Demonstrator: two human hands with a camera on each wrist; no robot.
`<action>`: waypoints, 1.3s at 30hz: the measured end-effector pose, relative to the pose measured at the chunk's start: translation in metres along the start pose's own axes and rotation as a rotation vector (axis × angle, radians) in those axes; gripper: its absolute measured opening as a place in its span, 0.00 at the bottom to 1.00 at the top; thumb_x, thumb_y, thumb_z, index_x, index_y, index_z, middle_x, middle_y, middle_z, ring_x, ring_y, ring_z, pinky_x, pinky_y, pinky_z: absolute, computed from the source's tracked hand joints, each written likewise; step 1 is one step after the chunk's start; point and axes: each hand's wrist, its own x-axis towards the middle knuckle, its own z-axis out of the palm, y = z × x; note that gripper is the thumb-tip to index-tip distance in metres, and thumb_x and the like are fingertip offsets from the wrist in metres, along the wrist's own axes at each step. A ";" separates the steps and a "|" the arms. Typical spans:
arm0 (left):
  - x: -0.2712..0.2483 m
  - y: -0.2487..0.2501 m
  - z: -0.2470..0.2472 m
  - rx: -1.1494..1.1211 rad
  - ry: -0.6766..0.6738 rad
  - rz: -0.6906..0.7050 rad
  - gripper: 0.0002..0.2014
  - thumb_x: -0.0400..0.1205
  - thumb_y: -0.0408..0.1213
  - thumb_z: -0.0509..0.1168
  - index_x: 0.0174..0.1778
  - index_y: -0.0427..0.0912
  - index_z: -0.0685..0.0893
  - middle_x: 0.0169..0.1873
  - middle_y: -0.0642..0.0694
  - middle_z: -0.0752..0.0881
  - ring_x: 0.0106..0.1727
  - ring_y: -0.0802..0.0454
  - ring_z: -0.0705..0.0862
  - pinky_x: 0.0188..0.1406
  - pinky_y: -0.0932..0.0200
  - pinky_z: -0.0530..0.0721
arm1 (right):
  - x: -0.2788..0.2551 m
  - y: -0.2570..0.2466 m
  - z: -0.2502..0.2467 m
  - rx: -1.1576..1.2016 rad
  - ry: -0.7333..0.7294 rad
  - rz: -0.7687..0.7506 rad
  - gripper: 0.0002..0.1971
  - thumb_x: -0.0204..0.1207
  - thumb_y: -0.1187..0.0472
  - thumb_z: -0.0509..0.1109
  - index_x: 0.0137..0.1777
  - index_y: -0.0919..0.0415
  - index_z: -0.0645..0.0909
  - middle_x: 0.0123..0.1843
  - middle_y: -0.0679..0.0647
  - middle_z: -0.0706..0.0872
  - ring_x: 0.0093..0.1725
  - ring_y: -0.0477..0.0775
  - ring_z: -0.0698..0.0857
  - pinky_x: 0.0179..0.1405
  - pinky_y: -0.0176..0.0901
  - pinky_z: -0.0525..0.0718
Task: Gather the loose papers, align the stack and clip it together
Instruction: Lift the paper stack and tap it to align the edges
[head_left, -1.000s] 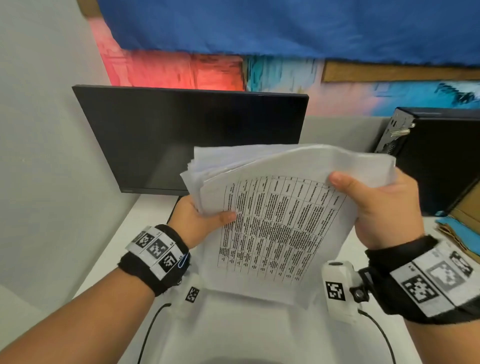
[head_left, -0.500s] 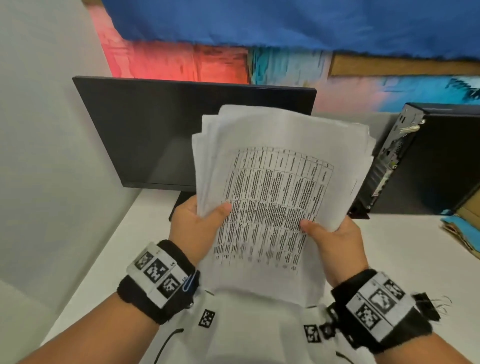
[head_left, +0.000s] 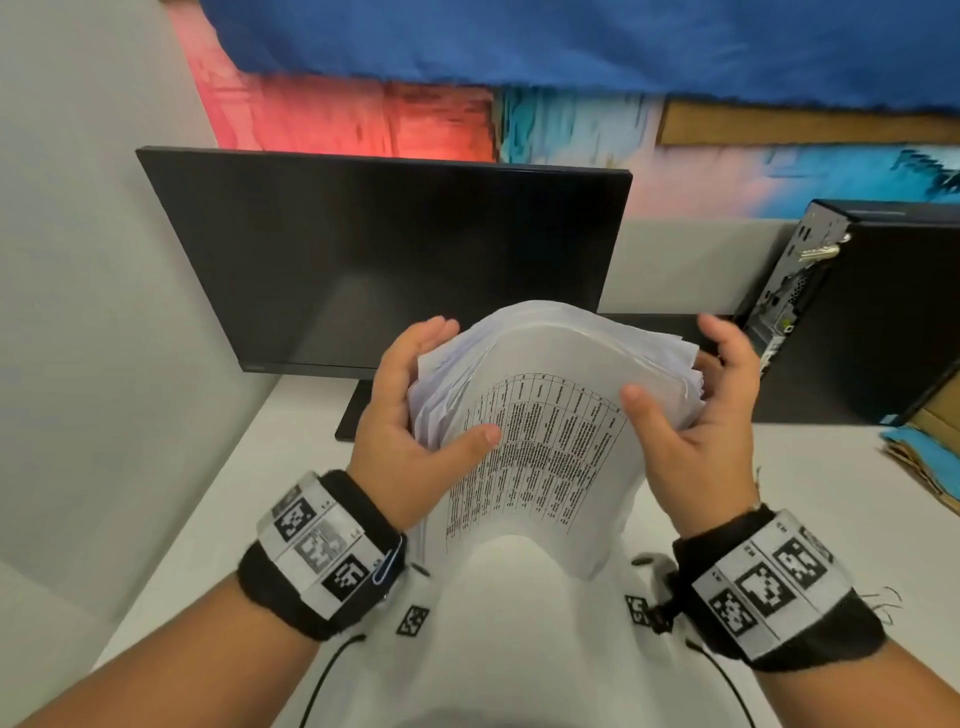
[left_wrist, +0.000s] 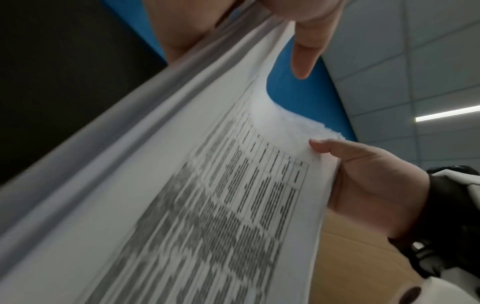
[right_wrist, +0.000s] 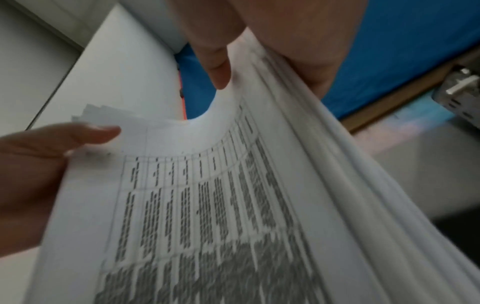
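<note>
Squaring the thick stack of white printed papers, now lowered to frame centre and bowed; left hand and right hand clasp its side edges, no longer raised. Edges ragged, unclipped.

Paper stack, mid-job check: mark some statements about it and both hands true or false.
1. Both hands hold the paper stack. True.
2. The stack lies flat on the desk. False: it is held up and bowed.
3. The top sheet shows a printed table. True.
4. The left hand holds a binder clip. False: it grips the stack's left edge only.
5. The right hand has its thumb on the top sheet. True.
6. The monitor shows a document. False: it is dark.
</note>
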 end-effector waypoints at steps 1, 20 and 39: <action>0.004 0.004 -0.002 0.014 -0.025 0.045 0.35 0.63 0.41 0.75 0.59 0.77 0.70 0.56 0.77 0.78 0.60 0.68 0.81 0.46 0.72 0.84 | 0.006 -0.001 -0.002 -0.044 -0.022 -0.056 0.32 0.72 0.64 0.71 0.64 0.29 0.62 0.54 0.41 0.77 0.50 0.38 0.83 0.49 0.35 0.85; 0.026 -0.001 -0.012 -0.066 0.067 -0.045 0.24 0.68 0.24 0.74 0.36 0.62 0.75 0.60 0.55 0.82 0.62 0.47 0.83 0.41 0.56 0.90 | 0.020 0.022 -0.011 0.159 -0.162 0.324 0.24 0.58 0.60 0.82 0.53 0.43 0.82 0.47 0.49 0.91 0.48 0.47 0.89 0.41 0.37 0.88; -0.002 -0.002 -0.008 -0.029 0.105 -0.257 0.16 0.65 0.35 0.78 0.43 0.59 0.85 0.38 0.62 0.91 0.46 0.58 0.90 0.33 0.65 0.87 | -0.002 -0.005 -0.019 0.297 -0.069 0.234 0.13 0.57 0.59 0.79 0.43 0.46 0.88 0.44 0.48 0.93 0.46 0.50 0.91 0.43 0.42 0.89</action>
